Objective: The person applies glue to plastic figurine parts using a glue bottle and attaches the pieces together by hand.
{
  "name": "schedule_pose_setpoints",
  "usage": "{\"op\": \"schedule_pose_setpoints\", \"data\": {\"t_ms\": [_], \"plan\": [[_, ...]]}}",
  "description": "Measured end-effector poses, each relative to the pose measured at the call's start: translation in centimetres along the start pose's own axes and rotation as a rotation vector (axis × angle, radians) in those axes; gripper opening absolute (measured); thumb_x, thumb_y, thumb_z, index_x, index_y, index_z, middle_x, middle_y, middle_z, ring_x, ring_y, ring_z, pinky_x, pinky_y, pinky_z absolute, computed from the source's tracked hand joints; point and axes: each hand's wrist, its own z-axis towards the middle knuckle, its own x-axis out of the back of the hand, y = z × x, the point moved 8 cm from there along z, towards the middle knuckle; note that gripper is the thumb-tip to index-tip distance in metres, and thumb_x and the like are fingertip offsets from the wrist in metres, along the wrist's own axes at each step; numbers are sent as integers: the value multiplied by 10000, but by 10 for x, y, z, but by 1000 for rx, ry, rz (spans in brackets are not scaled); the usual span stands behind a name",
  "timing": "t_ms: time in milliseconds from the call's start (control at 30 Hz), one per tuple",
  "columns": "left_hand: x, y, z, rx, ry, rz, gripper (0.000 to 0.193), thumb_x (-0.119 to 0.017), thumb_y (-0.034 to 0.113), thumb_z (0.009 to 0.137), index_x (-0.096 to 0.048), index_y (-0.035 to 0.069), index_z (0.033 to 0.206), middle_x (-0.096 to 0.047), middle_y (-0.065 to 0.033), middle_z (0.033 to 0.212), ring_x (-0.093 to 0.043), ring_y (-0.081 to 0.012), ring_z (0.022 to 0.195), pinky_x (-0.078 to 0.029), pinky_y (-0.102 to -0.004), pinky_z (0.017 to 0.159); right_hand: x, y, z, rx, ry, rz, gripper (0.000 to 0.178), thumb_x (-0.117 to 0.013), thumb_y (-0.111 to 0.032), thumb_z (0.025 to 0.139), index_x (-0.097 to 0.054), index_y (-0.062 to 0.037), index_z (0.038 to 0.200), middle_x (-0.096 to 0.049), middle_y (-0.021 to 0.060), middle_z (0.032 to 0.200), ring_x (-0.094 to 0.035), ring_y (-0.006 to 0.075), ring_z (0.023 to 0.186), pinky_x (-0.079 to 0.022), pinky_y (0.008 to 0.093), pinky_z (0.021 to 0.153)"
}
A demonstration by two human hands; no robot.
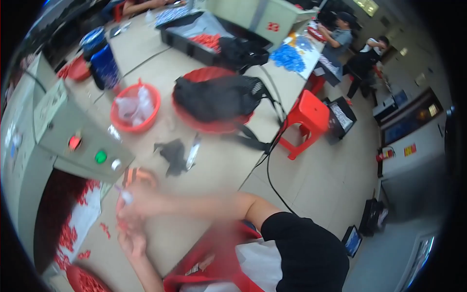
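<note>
Small white bottle [127, 196] with a purple tip: it sits in the right hand [141, 201], beside the grey machine [80, 134], the fingers apparently curled around it, though blurred. The left hand [133, 243] is just below, fingertips bent inward near the right; whether they pinch anything I cannot tell. If the bottle is squeezed too hard, its tip could dribble onto the table [168, 238] or the fingers. A loose hold could let it slip. Loose red pieces [105, 230] lie near the left hand, so a careless sweep of that wrist could scatter them, or push some off the white sheet [89, 223].
</note>
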Motion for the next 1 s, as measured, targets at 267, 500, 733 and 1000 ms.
{"op": "schedule_pose_setpoints", "data": {"t_ms": [267,500,733,1000], "plan": [[-13,-26,-10,98,-49,-272,410,-645,133,817,-474,-3,1164,-496,-85,1059,-528,-190,881,-560,-225,717,-3,-3,-19,-72,-99,72,137,-666,-57,706,-585,18,787,-606,58,635,-564,93,508,-428,216,400],[-36,-40,-10,149,68,-460,318,-415,182,904,-376,-2,1161,-453,-70,811,-453,-181,704,-453,-319,648,-4,-10,-20,-73,-232,67,161,-702,-28,656,-583,29,747,-587,64,633,-555,108,508,-421,233,386],[-71,-51,1,104,38,-391,287,-449,112,869,-426,-13,1126,-449,-69,805,-452,-164,678,-412,-270,567,3,2,-14,-128,-246,142,193,-727,-16,647,-585,36,767,-592,77,640,-565,118,509,-439,228,392],[-81,-47,3,14,74,-217,396,-468,105,858,-402,28,1241,-462,-78,856,-462,-163,655,-425,-277,554,1,3,-10,-117,-249,126,235,-756,-14,613,-591,27,775,-592,69,651,-569,120,516,-451,235,409]]}}
